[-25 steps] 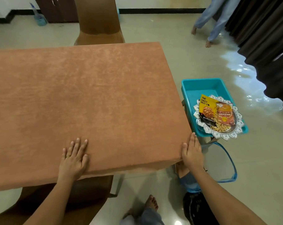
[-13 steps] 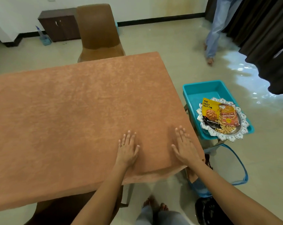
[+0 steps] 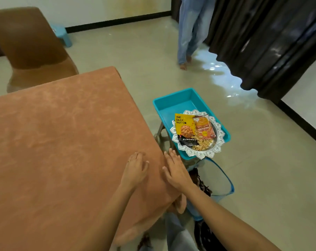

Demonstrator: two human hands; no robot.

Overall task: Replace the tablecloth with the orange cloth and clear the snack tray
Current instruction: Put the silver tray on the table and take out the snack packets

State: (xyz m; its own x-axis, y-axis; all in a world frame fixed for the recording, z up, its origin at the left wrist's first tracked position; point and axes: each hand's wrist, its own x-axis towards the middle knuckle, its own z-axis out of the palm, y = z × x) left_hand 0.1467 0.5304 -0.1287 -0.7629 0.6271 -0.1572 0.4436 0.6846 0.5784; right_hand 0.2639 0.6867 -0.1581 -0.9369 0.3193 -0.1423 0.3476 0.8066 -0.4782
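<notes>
Resting flat on the orange cloth (image 3: 63, 142), the left hand (image 3: 136, 166) is lying palm down near the worktop's right edge, a ring (image 3: 129, 161) showing on one finger. Its grip is lying open and holding nothing. The right hand (image 3: 175, 169) is lying just beside it, right on that edge, fingers straight and pointing away, its grip likewise spread open with nothing in it. Both forearms are reaching in from the lower right.

The cloth is covering the whole worktop, which is hidden beneath it, and is draping over the near right corner in a loose fold. The snack tray (image 3: 198, 155), silver with a scalloped rim, is sitting on the near end of a teal bin (image 3: 175, 105) just beside the worktop's right edge. On it, a yellow packet (image 3: 184, 129) is reading "THE DAILY NUT CO" and "ALMOND". An orange packet (image 3: 204, 129) is lying against it, its print too small to read, and loose nuts (image 3: 202, 144) are spilling below both.

A narrow gap is separating bin and worktop. A blue-rimmed bag (image 3: 222, 178) is standing below the bin, near the right wrist. Glossy floor (image 3: 135, 51) is stretching from the bin to a dark curtain (image 3: 271, 42), where another person's legs (image 3: 189, 33) are standing. A brown chair (image 3: 32, 48) is sitting at the worktop's far side
</notes>
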